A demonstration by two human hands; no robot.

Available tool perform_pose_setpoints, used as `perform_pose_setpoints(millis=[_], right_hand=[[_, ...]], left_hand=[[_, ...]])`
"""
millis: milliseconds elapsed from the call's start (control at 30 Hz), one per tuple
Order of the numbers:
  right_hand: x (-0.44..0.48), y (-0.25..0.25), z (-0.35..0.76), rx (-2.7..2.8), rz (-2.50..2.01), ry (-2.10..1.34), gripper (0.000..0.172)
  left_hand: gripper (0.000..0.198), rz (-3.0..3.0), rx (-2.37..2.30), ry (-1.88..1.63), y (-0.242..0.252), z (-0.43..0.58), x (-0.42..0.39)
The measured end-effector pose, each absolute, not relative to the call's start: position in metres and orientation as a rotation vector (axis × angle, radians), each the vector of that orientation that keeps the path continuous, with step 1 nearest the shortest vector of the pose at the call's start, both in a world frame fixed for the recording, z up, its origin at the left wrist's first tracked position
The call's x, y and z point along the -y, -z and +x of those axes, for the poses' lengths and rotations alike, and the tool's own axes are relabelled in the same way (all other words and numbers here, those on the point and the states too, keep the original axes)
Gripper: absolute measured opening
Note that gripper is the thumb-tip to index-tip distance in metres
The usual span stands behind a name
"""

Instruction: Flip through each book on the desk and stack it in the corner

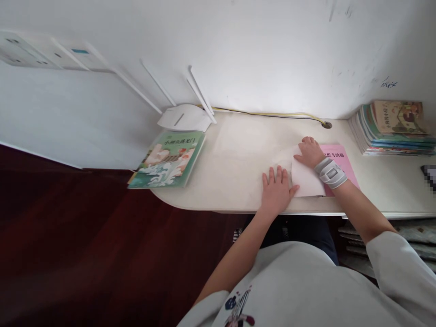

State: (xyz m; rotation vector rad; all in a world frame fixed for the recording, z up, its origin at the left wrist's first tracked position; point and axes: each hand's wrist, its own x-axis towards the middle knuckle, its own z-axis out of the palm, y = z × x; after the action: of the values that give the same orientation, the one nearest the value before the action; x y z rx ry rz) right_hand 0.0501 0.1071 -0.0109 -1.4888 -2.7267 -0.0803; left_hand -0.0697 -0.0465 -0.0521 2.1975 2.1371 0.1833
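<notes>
My left hand (275, 191) lies flat on the white tabletop with its fingers spread. Its thumb touches the lower left edge of a white paper sheet (308, 179). My right hand (310, 153), with a grey band around the wrist, is curled at the sheet's upper edge; its fingertips are partly hidden. Under that wrist lies a pink book (344, 168) with dark printed characters, partly covered by my right forearm and the white sheet. A faint, pale, see-through sheet (250, 141) seems to lie flat on the tabletop, left of the hands.
A green illustrated book (170, 159) lies at the table's left end, before a white router (185, 117) with upright antennas. Yellow and dark cables (272, 113) run along the wall to a round hole (326, 125). Several books are stacked (391, 129) at the right. The table's rounded edge (180, 206) overhangs the floor.
</notes>
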Motion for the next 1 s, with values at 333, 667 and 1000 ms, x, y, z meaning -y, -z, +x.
perform_pose_setpoints(millis=[333,667,1000], right_hand=[[-0.111,0.011,0.054,2.745,-1.452,-0.012,0.041],[-0.117,0.008,0.057,2.838,-1.394,-0.09,0.045],[-0.117,0.01,0.057,2.822,-1.342,-0.165,0.035]], left_hand=[[0.071,2.198,-2.142,-0.172,0.05,-0.07,0.048],[0.073,2.186,-2.131,-0.166,0.05,-0.07,0.047],[0.074,2.219,-2.133,-0.152,0.048,-0.07,0.048]])
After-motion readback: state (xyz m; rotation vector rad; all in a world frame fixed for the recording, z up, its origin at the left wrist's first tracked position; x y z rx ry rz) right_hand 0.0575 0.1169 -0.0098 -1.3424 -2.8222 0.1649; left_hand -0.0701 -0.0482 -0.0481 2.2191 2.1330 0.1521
